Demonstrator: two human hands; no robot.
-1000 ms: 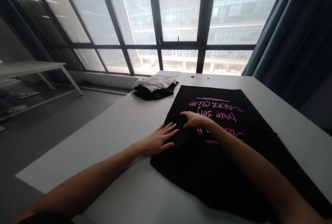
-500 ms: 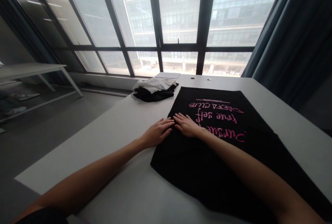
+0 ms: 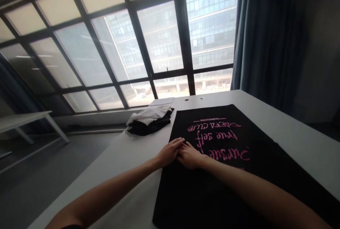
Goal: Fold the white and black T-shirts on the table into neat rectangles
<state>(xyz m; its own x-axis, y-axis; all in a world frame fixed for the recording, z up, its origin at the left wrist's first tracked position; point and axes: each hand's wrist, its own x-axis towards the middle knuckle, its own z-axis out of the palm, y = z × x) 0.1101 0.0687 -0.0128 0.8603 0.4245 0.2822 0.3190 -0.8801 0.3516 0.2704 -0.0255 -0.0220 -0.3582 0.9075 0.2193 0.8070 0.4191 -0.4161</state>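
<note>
The black garment (image 3: 202,200) lies flat on the white table (image 3: 108,165), beneath your right hand (image 3: 191,155); your left hand (image 3: 168,153) reaches over its left edge. Each hand's fingers are extended and close together, their tips meeting above the cloth beside the pink lettering (image 3: 218,136); whether they pinch fabric, I cannot tell.

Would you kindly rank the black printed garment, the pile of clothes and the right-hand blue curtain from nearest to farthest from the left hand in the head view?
1. Black printed garment: right at the left hand.
2. Pile of clothes: beyond that hand, slightly left, on the table.
3. Right-hand blue curtain: far right, past the table.
</note>
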